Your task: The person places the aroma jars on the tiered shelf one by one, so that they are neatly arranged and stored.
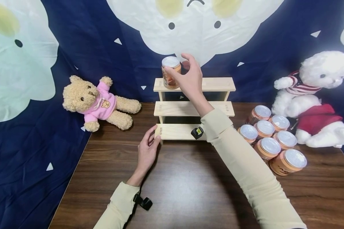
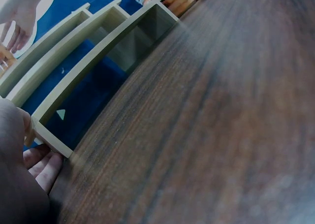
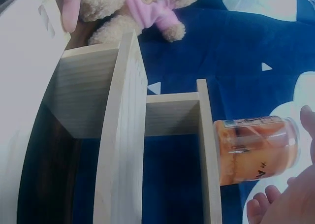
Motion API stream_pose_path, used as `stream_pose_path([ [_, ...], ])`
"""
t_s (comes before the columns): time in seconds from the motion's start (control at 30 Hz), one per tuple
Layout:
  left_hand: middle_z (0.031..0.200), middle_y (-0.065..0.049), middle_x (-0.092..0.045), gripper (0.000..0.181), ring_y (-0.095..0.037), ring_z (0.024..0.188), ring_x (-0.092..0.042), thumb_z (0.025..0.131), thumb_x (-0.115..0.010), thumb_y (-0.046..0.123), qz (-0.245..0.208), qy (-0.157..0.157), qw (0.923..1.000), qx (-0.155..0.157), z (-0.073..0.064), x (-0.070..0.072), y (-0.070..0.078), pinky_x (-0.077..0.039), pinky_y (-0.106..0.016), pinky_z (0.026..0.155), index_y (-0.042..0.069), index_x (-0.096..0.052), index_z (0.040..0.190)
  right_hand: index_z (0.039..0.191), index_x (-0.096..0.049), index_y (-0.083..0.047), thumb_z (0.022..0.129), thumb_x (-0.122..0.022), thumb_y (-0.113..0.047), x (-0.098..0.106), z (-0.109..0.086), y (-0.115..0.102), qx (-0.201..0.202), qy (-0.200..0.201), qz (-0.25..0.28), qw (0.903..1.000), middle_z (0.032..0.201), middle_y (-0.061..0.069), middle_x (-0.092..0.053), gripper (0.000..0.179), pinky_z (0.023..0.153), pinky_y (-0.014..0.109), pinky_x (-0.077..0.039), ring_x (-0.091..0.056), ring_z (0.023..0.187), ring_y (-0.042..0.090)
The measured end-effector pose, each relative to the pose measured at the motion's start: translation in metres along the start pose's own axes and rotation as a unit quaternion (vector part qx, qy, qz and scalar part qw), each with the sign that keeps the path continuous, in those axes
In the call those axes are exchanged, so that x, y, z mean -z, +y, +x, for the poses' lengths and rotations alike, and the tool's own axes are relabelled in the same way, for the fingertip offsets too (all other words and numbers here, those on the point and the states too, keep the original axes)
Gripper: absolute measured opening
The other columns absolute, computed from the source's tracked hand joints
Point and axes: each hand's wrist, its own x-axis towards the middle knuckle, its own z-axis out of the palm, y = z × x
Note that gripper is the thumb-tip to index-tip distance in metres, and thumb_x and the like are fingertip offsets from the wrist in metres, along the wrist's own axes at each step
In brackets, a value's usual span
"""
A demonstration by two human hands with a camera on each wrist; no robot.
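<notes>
A three-tier pale wooden step shelf (image 1: pixel 186 108) stands on the brown table. On the left end of its top tier sits an orange can (image 1: pixel 169 79) with a silver lid, upright; the right wrist view shows the same can (image 3: pixel 256 150) with its base against that tier. My right hand (image 1: pixel 191 79) is beside it, thumb and fingers spread, with a gap between them and the can in the right wrist view. Low at the left, my left hand (image 1: pixel 147 152) grips the end of the bottom tier, thumb on top and fingers around the edge.
Several more orange cans (image 1: pixel 270 145) are grouped on the table right of the shelf. Behind them leans a white plush toy (image 1: pixel 318 79) in red clothing. A tan teddy bear (image 1: pixel 101 103) in pink lies to the left. A dark blue patterned cloth (image 1: pixel 103 51) hangs behind.
</notes>
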Motion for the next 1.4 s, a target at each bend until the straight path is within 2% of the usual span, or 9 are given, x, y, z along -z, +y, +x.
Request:
stream_pose_path([
  [0.13,0.133,0.005,-0.080,0.047,-0.017,0.124,-0.076,0.106,-0.079,0.035,0.000,0.000,1.0000,-0.003,0.000,0.001,-0.001,-0.061,-0.029,0.103,0.043,-0.067,0.150,0.160,-0.056,-0.016,0.092,-0.092,-0.043,0.006,-0.010,0.001,0.009,0.008,0.020,0.9997,0.153,0.009,-0.059,0.081,0.111,0.031,-0.049,-0.055,0.137,0.018],
  [0.43,0.134,-0.003,-0.080,0.048,-0.021,0.122,-0.077,0.107,-0.078,0.027,0.013,0.007,0.9999,-0.008,-0.002,0.000,0.003,-0.062,-0.027,0.101,0.039,-0.067,0.152,0.158,-0.058,-0.010,0.092,-0.092,-0.033,0.019,-0.044,0.006,0.071,0.018,0.042,0.9964,0.149,0.015,-0.060,0.078,0.117,0.048,-0.046,-0.056,0.139,0.021],
  [0.57,0.132,-0.009,-0.080,0.047,-0.023,0.119,-0.078,0.107,-0.077,0.021,0.008,0.009,0.9996,-0.024,-0.007,-0.001,0.017,-0.063,-0.030,0.100,0.032,-0.069,0.152,0.156,-0.059,-0.008,0.095,-0.090,-0.028,0.024,-0.063,0.009,0.102,0.025,0.054,0.9929,0.145,0.012,-0.063,0.071,0.114,0.046,-0.048,-0.059,0.137,0.020],
  [0.73,0.132,-0.012,-0.080,0.047,-0.021,0.119,-0.078,0.107,-0.077,0.023,0.015,0.015,0.9996,-0.021,-0.007,-0.004,0.021,-0.062,-0.026,0.099,0.030,-0.069,0.153,0.150,-0.064,-0.004,0.098,-0.086,-0.018,0.032,-0.085,0.014,0.139,0.039,0.071,0.9871,0.138,0.016,-0.068,0.059,0.111,0.041,-0.048,-0.063,0.131,0.023],
  [0.9,0.131,-0.021,-0.078,0.045,-0.027,0.118,-0.078,0.108,-0.074,0.021,0.014,0.017,0.9981,-0.057,-0.014,-0.008,0.041,-0.063,-0.026,0.096,0.019,-0.068,0.153,0.144,-0.068,-0.001,0.098,-0.082,-0.011,0.040,-0.106,0.021,0.155,0.042,0.088,0.9830,0.131,0.020,-0.071,0.049,0.111,0.040,-0.048,-0.065,0.126,0.024],
  [1.0,0.130,-0.022,-0.078,0.045,-0.027,0.117,-0.079,0.108,-0.074,0.021,0.009,0.018,0.9978,-0.063,-0.016,-0.008,0.046,-0.063,-0.024,0.095,0.019,-0.069,0.152,0.141,-0.069,0.000,0.099,-0.080,-0.009,0.046,-0.117,0.024,0.165,0.045,0.094,0.9808,0.127,0.020,-0.073,0.045,0.111,0.039,-0.048,-0.066,0.124,0.026],
  [1.17,0.130,-0.021,-0.078,0.046,-0.026,0.117,-0.079,0.108,-0.075,0.022,0.015,0.014,0.9978,-0.063,-0.014,-0.006,0.037,-0.064,-0.027,0.095,0.021,-0.068,0.153,0.138,-0.069,0.004,0.098,-0.078,-0.004,0.059,-0.132,0.030,0.181,0.047,0.106,0.9765,0.122,0.026,-0.073,0.042,0.111,0.038,-0.048,-0.066,0.121,0.028],
  [1.23,0.131,-0.016,-0.079,0.046,-0.022,0.117,-0.079,0.108,-0.076,0.024,0.015,0.014,0.9988,-0.044,-0.011,-0.005,0.031,-0.063,-0.026,0.096,0.026,-0.069,0.153,0.138,-0.069,0.005,0.098,-0.078,-0.001,0.064,-0.138,0.030,0.180,0.046,0.115,0.9758,0.121,0.027,-0.072,0.041,0.111,0.038,-0.048,-0.066,0.120,0.026],
  [1.4,0.131,-0.017,-0.079,0.046,-0.022,0.117,-0.078,0.108,-0.076,0.024,0.013,0.013,0.9990,-0.040,-0.009,-0.004,0.025,-0.063,-0.025,0.096,0.026,-0.068,0.153,0.135,-0.070,0.008,0.095,-0.075,0.008,0.079,-0.152,0.032,0.160,0.048,0.147,0.9750,0.117,0.016,-0.074,0.040,0.110,0.035,-0.050,-0.068,0.116,0.020],
])
